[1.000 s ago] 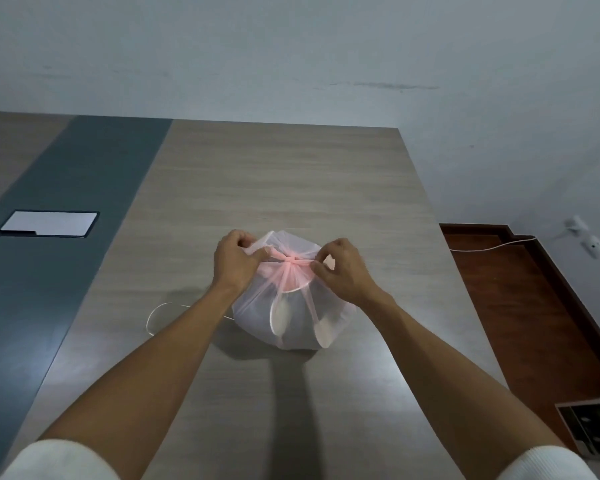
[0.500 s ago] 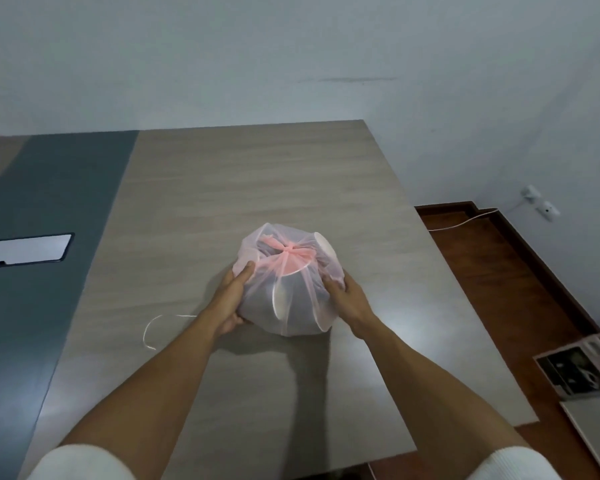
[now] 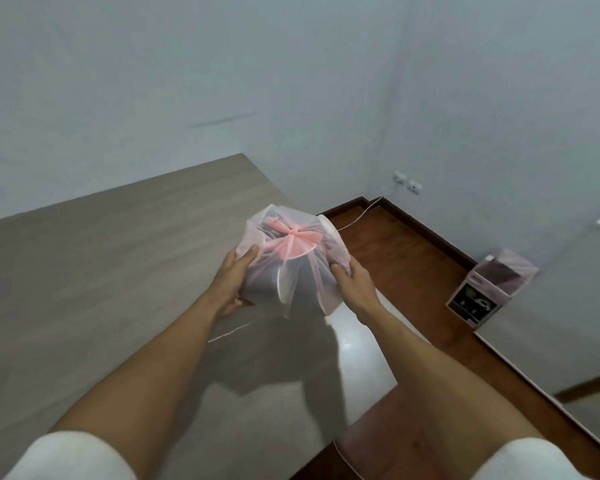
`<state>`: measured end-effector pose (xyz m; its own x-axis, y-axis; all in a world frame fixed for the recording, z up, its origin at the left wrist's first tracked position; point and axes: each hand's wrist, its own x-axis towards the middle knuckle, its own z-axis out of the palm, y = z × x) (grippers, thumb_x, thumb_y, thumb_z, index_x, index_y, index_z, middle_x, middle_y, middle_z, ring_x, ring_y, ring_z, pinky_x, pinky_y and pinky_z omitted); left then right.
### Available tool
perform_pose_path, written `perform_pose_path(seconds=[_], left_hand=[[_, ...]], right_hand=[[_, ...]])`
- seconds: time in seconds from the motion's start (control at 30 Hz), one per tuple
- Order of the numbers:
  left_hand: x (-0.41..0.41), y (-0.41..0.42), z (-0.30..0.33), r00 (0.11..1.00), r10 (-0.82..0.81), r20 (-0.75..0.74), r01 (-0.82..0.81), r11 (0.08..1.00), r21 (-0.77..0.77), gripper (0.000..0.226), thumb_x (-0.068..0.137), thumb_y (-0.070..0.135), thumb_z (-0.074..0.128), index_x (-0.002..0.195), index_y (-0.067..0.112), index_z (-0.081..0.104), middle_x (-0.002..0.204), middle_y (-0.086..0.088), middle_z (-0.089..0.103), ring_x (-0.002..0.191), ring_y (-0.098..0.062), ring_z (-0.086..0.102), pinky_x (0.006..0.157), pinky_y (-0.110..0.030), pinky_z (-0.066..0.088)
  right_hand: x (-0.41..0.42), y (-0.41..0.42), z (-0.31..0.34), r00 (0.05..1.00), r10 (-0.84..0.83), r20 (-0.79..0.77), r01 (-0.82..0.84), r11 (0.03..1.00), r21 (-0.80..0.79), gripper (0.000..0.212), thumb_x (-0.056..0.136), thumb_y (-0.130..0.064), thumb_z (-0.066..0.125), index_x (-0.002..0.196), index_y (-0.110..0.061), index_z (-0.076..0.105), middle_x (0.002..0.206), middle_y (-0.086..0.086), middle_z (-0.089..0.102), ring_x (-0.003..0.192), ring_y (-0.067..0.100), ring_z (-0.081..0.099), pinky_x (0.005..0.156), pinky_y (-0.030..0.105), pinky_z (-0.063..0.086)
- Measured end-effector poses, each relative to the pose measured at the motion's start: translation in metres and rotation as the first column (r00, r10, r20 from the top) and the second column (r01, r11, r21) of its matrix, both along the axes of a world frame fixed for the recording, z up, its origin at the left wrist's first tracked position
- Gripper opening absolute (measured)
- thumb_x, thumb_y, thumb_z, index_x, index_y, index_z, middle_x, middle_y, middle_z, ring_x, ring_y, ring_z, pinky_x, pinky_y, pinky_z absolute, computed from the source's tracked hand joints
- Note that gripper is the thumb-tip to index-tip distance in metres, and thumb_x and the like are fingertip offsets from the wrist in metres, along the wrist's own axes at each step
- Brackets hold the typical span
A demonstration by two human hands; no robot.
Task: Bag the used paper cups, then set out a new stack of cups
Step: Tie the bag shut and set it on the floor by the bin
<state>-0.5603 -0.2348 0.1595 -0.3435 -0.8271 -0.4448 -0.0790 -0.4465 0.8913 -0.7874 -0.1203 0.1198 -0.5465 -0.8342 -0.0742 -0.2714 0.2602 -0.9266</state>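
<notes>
- Pale blue-grey walls [image 3: 153, 81] meet in a corner behind a wood-grain table [image 3: 101, 271], whose right-hand edge borders a dark red-brown floor [image 3: 413, 278]; a wall socket [image 3: 409, 181] sits low near the corner, with a thin white cable [image 3: 359, 216] trailing from it across the floor
- Both forearms reach forward from white sleeves [image 3: 70, 455]; between them is a translucent pink plastic bag [image 3: 291, 261], knotted shut at the top in a darker pink bow [image 3: 293, 233]
- The left hand [image 3: 232, 282] is cupped against the bag's left side, thumb up along the plastic, fingers wrapped underneath
- The right hand [image 3: 352, 278] grips the bag's right side, fingers pressed into the film
- White paper cups [image 3: 284, 282] show through the bag as pale rims and curved walls, lying at mixed angles; how many, I cannot tell
- The bag is above the table's near right corner, its shadow [image 3: 281, 348] lying below it on the tabletop; whether its base touches the surface is unclear
- A thin white string [image 3: 229, 332] lies on the table just under the left wrist
- Well to the right, on the floor against the wall, stands a small printed box [image 3: 478, 303] lined with a pink bag [image 3: 510, 271]
</notes>
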Motion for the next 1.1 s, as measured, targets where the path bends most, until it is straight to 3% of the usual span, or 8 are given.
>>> perform_pose_path(seconds=[0.13,0.3,0.4,0.47,0.63,0.83,0.97,1.1], left_hand=[[-0.103,0.025,0.014,0.992,-0.124,-0.024,0.123,0.992,-0.040,0.046,0.089,0.062,0.063,0.130,0.045,0.052,0.128,0.013,0.063,0.111,-0.022,0.064,0.074,-0.057,0.059],[-0.235,0.063,0.015,0.973,-0.229,-0.040,0.227,0.972,-0.057,0.045,0.086,0.063,0.064,0.126,0.045,0.054,0.125,0.015,0.061,0.111,-0.023,0.062,0.089,-0.063,0.053],[-0.319,0.090,0.013,0.951,-0.291,-0.108,0.285,0.956,-0.063,0.046,0.078,0.062,0.073,0.119,0.045,0.062,0.126,0.010,0.067,0.110,-0.024,0.067,0.089,-0.062,0.054],[-0.371,0.106,0.009,0.937,-0.315,-0.147,0.311,0.949,-0.052,0.053,0.070,0.062,0.081,0.117,0.043,0.065,0.128,0.005,0.069,0.110,-0.030,0.069,0.086,-0.065,0.054],[-0.480,0.151,0.003,0.885,-0.434,-0.168,0.435,0.900,-0.038,0.055,0.062,0.068,0.084,0.111,0.051,0.065,0.130,0.008,0.066,0.117,-0.035,0.064,0.088,-0.072,0.048],[-0.568,0.176,0.003,0.875,-0.457,-0.160,0.442,0.889,-0.121,0.023,0.080,0.049,0.079,0.101,0.043,0.072,0.109,0.008,0.076,0.107,-0.029,0.071,0.091,-0.062,0.054],[-0.617,0.160,-0.012,0.870,-0.480,-0.115,0.462,0.873,-0.154,0.045,0.066,0.058,0.083,0.107,0.041,0.073,0.113,0.004,0.076,0.109,-0.028,0.071,0.095,-0.061,0.054],[-0.672,0.127,-0.028,0.872,-0.477,-0.111,0.457,0.874,-0.166,0.042,0.068,0.055,0.082,0.106,0.039,0.073,0.113,0.003,0.076,0.108,-0.028,0.071,0.095,-0.060,0.054]], right_hand=[[-0.087,0.053,0.015,0.988,-0.155,0.000,0.155,0.987,-0.036,0.043,0.092,-0.049,0.055,0.134,-0.038,0.059,0.122,-0.009,0.069,0.108,0.016,0.066,0.091,0.040,0.058],[-0.196,0.123,0.028,0.954,-0.289,-0.085,0.288,0.957,-0.025,0.041,0.098,-0.040,0.056,0.137,-0.029,0.059,0.125,-0.005,0.067,0.110,0.019,0.062,0.092,0.035,0.051],[-0.264,0.165,0.032,0.929,-0.356,-0.097,0.354,0.935,-0.038,0.043,0.094,-0.045,0.054,0.134,-0.031,0.060,0.125,-0.004,0.069,0.112,0.019,0.064,0.095,0.036,0.052],[-0.304,0.193,0.035,0.912,-0.403,-0.074,0.400,0.915,-0.050,0.036,0.096,-0.036,0.056,0.131,-0.028,0.063,0.118,-0.005,0.069,0.108,0.017,0.064,0.089,0.030,0.049],[-0.391,0.255,0.038,0.846,-0.529,-0.068,0.528,0.849,-0.035,0.034,0.097,-0.034,0.058,0.130,-0.028,0.064,0.111,-0.003,0.068,0.102,0.021,0.064,0.085,0.031,0.050],[-0.459,0.284,0.036,0.789,-0.613,-0.035,0.611,0.790,-0.045,0.033,0.097,-0.029,0.058,0.130,-0.028,0.062,0.111,-0.005,0.066,0.103,0.020,0.062,0.081,0.028,0.046],[-0.502,0.276,0.024,0.785,-0.618,-0.031,0.617,0.786,-0.038,0.035,0.097,-0.033,0.058,0.131,-0.029,0.060,0.116,-0.005,0.066,0.106,0.019,0.062,0.090,0.035,0.052],[-0.554,0.243,0.009,0.787,-0.617,-0.018,0.616,0.787,-0.033,0.034,0.097,-0.033,0.058,0.131,-0.027,0.060,0.117,-0.003,0.067,0.106,0.020,0.062,0.087,0.032,0.050]])
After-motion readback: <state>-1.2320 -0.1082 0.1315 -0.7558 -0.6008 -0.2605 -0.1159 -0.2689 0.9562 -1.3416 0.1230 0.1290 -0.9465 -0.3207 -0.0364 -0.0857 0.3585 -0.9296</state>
